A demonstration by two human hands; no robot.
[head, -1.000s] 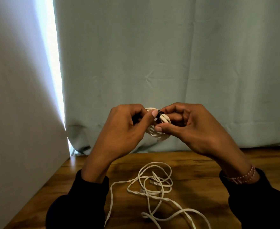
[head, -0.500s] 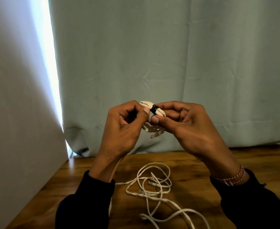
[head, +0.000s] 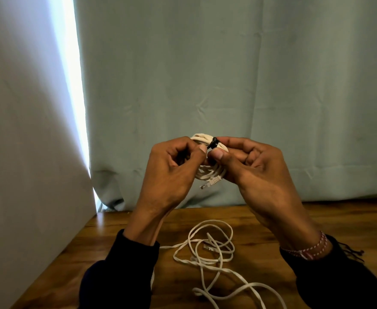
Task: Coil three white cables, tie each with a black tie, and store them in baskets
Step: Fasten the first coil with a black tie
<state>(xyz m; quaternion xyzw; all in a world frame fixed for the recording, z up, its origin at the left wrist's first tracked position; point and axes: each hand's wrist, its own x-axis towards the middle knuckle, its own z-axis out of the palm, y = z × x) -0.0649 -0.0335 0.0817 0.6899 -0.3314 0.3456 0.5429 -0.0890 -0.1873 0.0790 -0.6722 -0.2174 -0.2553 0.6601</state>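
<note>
The coiled white cable (head: pixel 207 170) sits between my two hands, held up in the air above the counter (head: pixel 261 221), in front of the green curtain (head: pixel 227 74). A black tie (head: pixel 213 143) crosses the top of the coil, and one plug end (head: pixel 211 182) hangs out below it. My left hand (head: pixel 172 172) is curled, thumb and forefinger pinching at the tie from the left side. My right hand (head: pixel 259 168) pinches the coil just beside the tie, thumb pressed on the near face of the loops and the other fingers bent behind them. The two thumbs nearly touch.

Below, a loose white cable (head: pixel 212 250) lies tangled on the counter near its front edge, roughly in the middle, one strand running off towards the front. My dark sleeves (head: pixel 116 270) cover both forearms, and a pink and white bracelet (head: pixel 310 249) is on my right wrist. A white wall (head: pixel 27 152) stands along the counter's left edge, with a bright gap (head: pixel 71 74) of light between it and the curtain.
</note>
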